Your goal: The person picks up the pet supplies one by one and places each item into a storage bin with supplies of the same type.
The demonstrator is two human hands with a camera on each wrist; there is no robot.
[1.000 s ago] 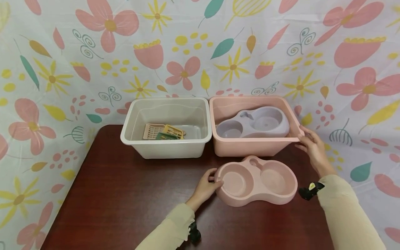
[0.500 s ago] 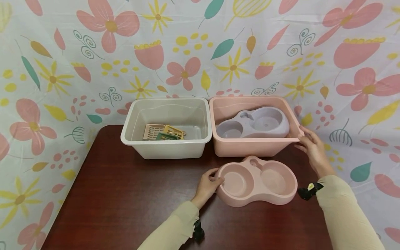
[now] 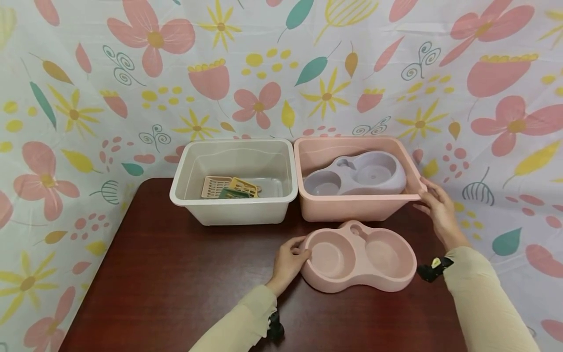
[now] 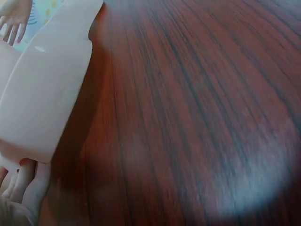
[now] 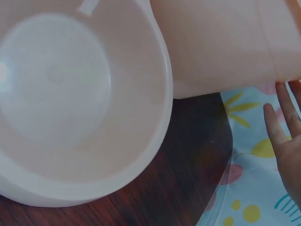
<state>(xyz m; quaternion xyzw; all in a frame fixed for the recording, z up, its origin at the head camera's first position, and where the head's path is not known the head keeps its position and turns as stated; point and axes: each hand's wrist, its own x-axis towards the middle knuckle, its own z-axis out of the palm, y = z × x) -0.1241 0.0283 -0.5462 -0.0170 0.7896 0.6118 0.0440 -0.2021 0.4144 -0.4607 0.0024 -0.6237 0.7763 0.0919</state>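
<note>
A pink double pet bowl [image 3: 360, 264] is in front of the pink bin, over the dark red table. My left hand [image 3: 288, 264] grips its left edge, thumb at the rim and fingers under the side, as the left wrist view shows at the fingers [image 4: 23, 183]. My right hand [image 3: 442, 212] touches the front right corner of the pink bin [image 3: 352, 209]. In the right wrist view its fingers [image 5: 284, 110] look straight against the rim's underside. Inside that bin a grey-lilac double bowl [image 3: 352, 177] leans tilted.
Left of the pink bin, close beside it, stands an off-white bin [image 3: 242, 212]. It holds a beige slotted scoop [image 3: 215, 187], a yellow scoop [image 3: 246, 187] and a green one [image 3: 235, 193]. A floral cloth [image 3: 264, 63] hangs behind the table [image 3: 176, 283].
My left hand has shifted very slightly at the bowl's left edge. The bowl, both bins and my right hand have stayed nearly still.
</note>
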